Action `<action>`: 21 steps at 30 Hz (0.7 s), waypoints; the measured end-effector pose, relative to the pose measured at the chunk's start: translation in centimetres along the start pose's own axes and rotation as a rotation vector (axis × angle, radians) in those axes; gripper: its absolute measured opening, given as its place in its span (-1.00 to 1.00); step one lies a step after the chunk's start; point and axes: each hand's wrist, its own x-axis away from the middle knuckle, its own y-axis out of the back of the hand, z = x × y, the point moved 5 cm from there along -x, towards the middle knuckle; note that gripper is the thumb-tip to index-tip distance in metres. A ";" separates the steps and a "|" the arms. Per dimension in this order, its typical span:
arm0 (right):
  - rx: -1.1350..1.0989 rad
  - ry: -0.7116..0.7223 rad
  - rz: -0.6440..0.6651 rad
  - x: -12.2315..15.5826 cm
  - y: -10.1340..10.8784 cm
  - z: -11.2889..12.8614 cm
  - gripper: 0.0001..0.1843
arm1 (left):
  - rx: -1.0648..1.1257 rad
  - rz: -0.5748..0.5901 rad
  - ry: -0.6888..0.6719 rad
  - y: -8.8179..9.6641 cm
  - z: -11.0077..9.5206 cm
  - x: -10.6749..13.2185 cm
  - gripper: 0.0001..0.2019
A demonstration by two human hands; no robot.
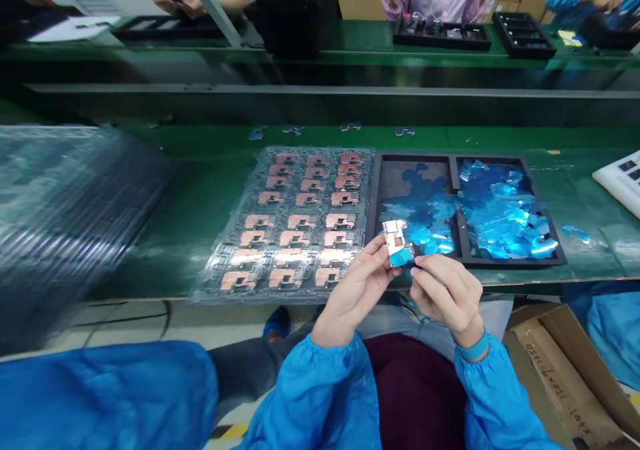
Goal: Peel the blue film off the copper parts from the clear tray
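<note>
A small phone circuit board [395, 233] is held up in front of the black tray, pinched by the fingers of my left hand [357, 287]. Blue film [401, 257] covers the lower end of the board; the rest is bare metal and chips. My right hand [447, 293] is closed in a pinch at the board's lower right corner, and what sits between its fingertips is too small to make out. To the left, a clear plastic tray [265, 210] carries rows of copper-coloured boards. Peeled blue film pieces [505, 210] fill much of the divided black tray [543, 261].
Several small boards [351, 127] lie along the back of the green bench [200, 237]. Stacked clear trays [65, 217] stand at left. A white object [623, 180] is at right, and a cardboard box [565, 377] below. Across the bench, people in pink and blue sleeves work.
</note>
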 end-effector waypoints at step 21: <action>0.152 -0.785 0.225 -1.2 -3.5 -7.5 -0.54 | -0.323 -0.284 -0.336 2.2 -1.9 0.8 -0.65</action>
